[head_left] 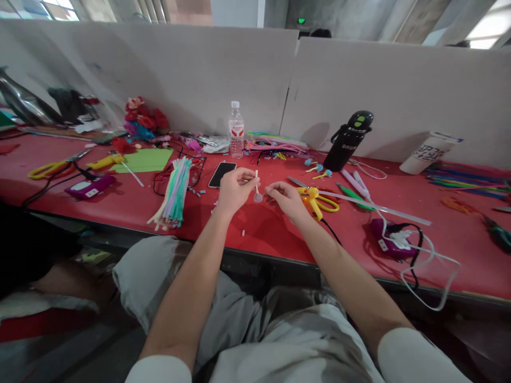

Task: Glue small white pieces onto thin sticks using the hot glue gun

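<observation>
Between the thumb and fingers of my left hand [236, 189] is a short cream pipe-cleaner piece [257, 196], held upright with a small round lilac end pointing down. My right hand [288, 201] is just to its right, its thumb and fingertips drawn together. Whatever they may pinch is too small to make out. A yellow glue gun [311, 198] with a long clear glue stick lies by the right wrist. Left of my hands rests a bundle of pastel pipe cleaners [175, 187]. Small blue-headed pieces with pale and yellow stems [319, 169] lie behind the glue gun.
A phone [221, 174], a water bottle [236, 133] and a black flask [348, 142] stand or lie behind my hands. Scissors [328, 202], green-handled pliers [353, 196] and a purple power block [393, 239] with cables are at right. A grey partition [179, 80] bounds the red table.
</observation>
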Demonstrator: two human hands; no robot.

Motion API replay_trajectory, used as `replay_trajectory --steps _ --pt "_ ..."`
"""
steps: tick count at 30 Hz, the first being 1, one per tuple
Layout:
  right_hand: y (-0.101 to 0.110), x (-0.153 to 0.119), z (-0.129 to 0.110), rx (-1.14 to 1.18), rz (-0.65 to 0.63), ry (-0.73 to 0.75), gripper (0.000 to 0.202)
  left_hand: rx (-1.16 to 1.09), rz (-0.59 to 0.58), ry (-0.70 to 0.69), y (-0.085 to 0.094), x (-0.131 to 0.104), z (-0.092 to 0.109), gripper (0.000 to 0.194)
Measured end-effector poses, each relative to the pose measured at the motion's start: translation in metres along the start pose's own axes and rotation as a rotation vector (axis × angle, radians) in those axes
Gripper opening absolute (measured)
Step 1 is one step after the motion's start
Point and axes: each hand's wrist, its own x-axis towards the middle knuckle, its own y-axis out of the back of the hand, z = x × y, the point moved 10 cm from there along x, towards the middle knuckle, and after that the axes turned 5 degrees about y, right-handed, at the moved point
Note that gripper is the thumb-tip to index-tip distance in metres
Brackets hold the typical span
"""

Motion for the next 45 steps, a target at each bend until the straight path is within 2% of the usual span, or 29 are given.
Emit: replay_trajectory --steps 2,4,7,9,12,15,17,19,22,25,27,29,32,35,39,41,45 --pt "0.004 -0.001 -0.012 -0.080 0.016 0.090 0.026 0.019 -0.002 0.010 0.002 0.002 -0.003 0.019" --pt "0.002 -0.007 -0.023 -0.185 -0.026 0.152 0.027 0.026 0.000 0.035 0.004 0.004 -0.006 0.020" --pt "-0.002 -0.027 -0.031 -0.369 -0.138 0.166 0.042 -0.011 -0.010 0.079 0.005 0.004 -0.009 0.019" --pt "0.008 -0.045 -0.036 -0.517 -0.151 0.177 0.052 -0.039 -0.023 0.097 0.004 0.004 -0.011 0.018" --pt "0.046 -0.070 -0.040 -0.779 -0.059 0.154 0.058 -0.066 -0.041 0.116 0.002 0.003 -0.014 0.018" --pt "0.105 -0.085 -0.036 -1.041 0.138 0.037 0.054 -0.075 -0.058 0.122 -0.001 0.003 -0.018 0.018" --pt "0.137 -0.085 -0.030 -1.116 0.238 -0.020 0.049 -0.062 -0.069 0.111 -0.003 0.004 -0.019 0.018" --pt "0.148 -0.072 -0.020 -1.101 0.218 0.000 0.050 -0.044 -0.077 0.099 -0.004 0.003 -0.020 0.017" --pt "0.137 -0.044 0.002 -1.028 0.057 0.026 0.049 -0.029 -0.088 0.087 -0.005 0.003 -0.020 0.020" --pt "0.124 -0.023 0.014 -0.915 0.032 -0.011 0.037 -0.001 -0.104 0.066 -0.004 0.004 -0.020 0.027" --pt "0.111 -0.015 0.012 -0.713 0.027 0.022 0.032 0.026 -0.111 0.049 -0.003 0.004 -0.019 0.030" --pt "0.091 -0.014 0.008 -0.436 -0.040 0.048 0.034 0.060 -0.103 0.034 -0.002 0.004 -0.019 0.029" --pt "0.061 -0.020 0.010 -0.209 -0.163 -0.026 0.035 0.080 -0.089 0.035 -0.001 0.004 -0.020 0.027" --pt "0.042 -0.030 0.015 -0.207 -0.213 -0.073 0.035 0.056 -0.095 0.052 -0.003 0.005 -0.022 0.026" --pt "0.025 -0.036 0.014 -0.205 -0.258 -0.022 0.036 0.045 -0.100 0.069 -0.005 0.004 -0.022 0.026" --pt "0.023 -0.036 0.015 -0.230 -0.267 -0.017 0.036 0.044 -0.097 0.079 -0.005 0.004 -0.022 0.026" --pt "0.031 -0.035 0.019 -0.259 -0.203 -0.028 0.035 0.053 -0.090 0.076 -0.004 0.005 -0.020 0.025"
